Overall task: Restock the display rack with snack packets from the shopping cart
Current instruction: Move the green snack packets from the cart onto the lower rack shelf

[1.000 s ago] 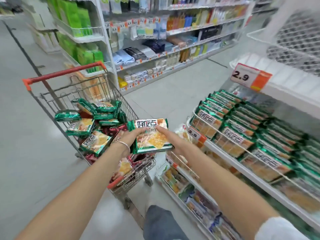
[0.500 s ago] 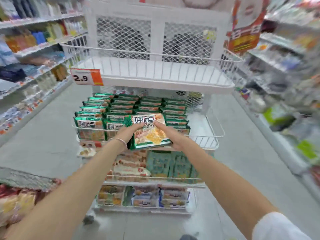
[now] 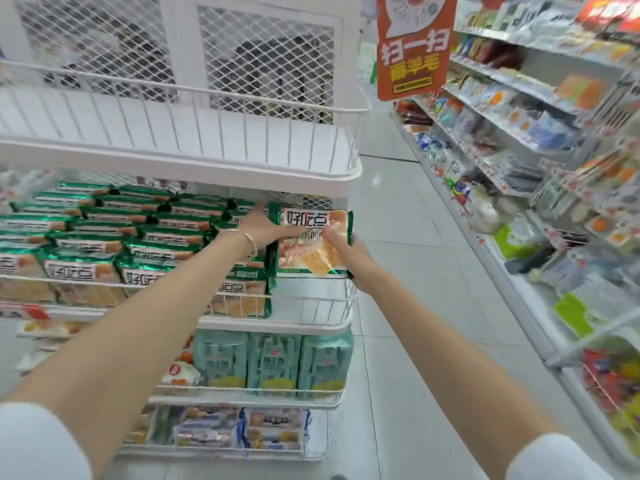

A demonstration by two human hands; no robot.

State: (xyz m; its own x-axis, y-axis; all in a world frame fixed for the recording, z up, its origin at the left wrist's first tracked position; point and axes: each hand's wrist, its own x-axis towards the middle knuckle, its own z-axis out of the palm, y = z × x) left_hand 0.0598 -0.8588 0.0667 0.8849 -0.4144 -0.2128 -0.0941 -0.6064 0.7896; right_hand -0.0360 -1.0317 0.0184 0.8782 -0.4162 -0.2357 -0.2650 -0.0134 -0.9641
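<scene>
Packet: green foil snack packet printed with golden crackers (image 3: pixel 304 261), held upright over the bare right end of the second shelf.
Hands: left hand (image 3: pixel 266 226) grips its left edge with curled fingers; right hand (image 3: pixel 346 252) pinches its right side, thumb in front.
Neighbours: rows of matching green packets (image 3: pixel 145 237), just beside it.
Rack: white wire display rack (image 3: pixel 311 299).
Placing well: probably lower it behind the front rail, label forward, flush with the row.

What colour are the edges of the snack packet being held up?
Green. The snack packet shows best in the head view.
</scene>
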